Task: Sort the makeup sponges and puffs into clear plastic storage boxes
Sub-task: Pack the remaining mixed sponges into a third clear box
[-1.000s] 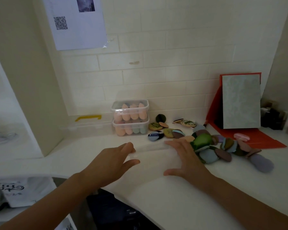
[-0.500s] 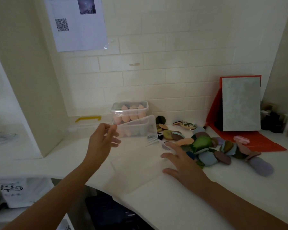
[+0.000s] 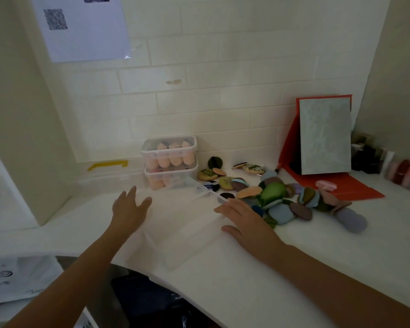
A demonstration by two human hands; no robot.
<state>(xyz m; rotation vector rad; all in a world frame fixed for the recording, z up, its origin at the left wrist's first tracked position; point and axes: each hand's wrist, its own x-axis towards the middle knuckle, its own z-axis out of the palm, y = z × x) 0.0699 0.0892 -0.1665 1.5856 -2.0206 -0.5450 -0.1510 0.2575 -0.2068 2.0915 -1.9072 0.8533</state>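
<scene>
My right hand (image 3: 246,222) lies flat, fingers spread, on the right rim of the clear box (image 3: 175,245) near me on the table (image 3: 305,268). My left hand (image 3: 129,209) is spread at its left. I should steady the box, then feed in puffs (image 3: 279,210) from the pile just right.

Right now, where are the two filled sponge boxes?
Head view, centre: the stacked sponge boxes stand against the tiled wall, between the yellow-handled clear bin on their left and the loose puff pile on their right.
</scene>
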